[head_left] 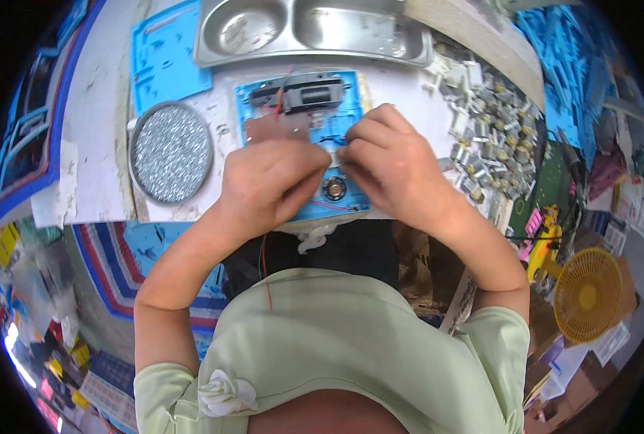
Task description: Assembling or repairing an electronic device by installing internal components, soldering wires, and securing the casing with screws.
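Observation:
In front of me lies a blue plastic housing (349,116). A black part (315,96) with a dark cylinder is set in its far end, and a brown circuit board (284,128) lies at its left. A small round speaker-like part (334,189) sits in its near half. My left hand (273,177) and my right hand (396,160) meet over the middle with fingertips pinched. Between them shows a small pale piece (332,154), mostly hidden, whose kind I cannot make out. Red and dark wires (266,271) hang below my left hand over the table edge.
A round grey dish of small silvery screws (170,152) stands left, below another blue plastic panel (166,54). A steel compartment tray (322,54) is at the back. Many small metal motors (495,148) and white plastic parts (456,79) lie heaped at right.

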Available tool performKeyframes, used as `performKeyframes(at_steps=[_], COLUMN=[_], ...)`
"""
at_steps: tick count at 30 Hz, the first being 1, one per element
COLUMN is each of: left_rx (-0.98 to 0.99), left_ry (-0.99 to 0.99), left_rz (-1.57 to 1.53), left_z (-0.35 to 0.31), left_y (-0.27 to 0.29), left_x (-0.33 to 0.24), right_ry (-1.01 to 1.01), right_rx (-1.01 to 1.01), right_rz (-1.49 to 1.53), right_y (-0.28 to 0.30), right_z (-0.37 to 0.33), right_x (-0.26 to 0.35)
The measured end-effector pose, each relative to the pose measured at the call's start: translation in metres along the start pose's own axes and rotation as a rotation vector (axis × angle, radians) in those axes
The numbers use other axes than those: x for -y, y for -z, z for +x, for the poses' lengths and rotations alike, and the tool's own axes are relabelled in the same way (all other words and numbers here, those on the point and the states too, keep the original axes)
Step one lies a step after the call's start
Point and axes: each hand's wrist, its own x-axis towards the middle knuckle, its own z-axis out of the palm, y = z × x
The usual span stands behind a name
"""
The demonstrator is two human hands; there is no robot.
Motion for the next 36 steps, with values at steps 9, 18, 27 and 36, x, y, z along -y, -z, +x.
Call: performKeyframes(at_steps=[9, 18, 27, 36], left_rx=[0.193, 0.189, 0.499, 0.934], left_ry=[-0.135, -0.097, 0.554, 0.23], left_rz=[0.111, -0.026, -0.739, -0.327], left_z=[0.006, 0.022, 0.106, 0.163], left_y=[0.006, 0.011, -0.022, -0.014], left_x=[-0.004, -0.014, -0.05, -0.067], right_ry=[-0.509, -0.692, -0.477, -0.631], right_rx=[-0.526, -0.418, -0.654, -0.411], right_rz=[-0.274, -0.49, 0.907, 1.061], right_y=[0.049, 0.072, 0.035, 0.064], right_z=[-0.069, -0.075, -0.069, -0.103], right_x=[-0.043, -0.073, 0.012, 0.005])
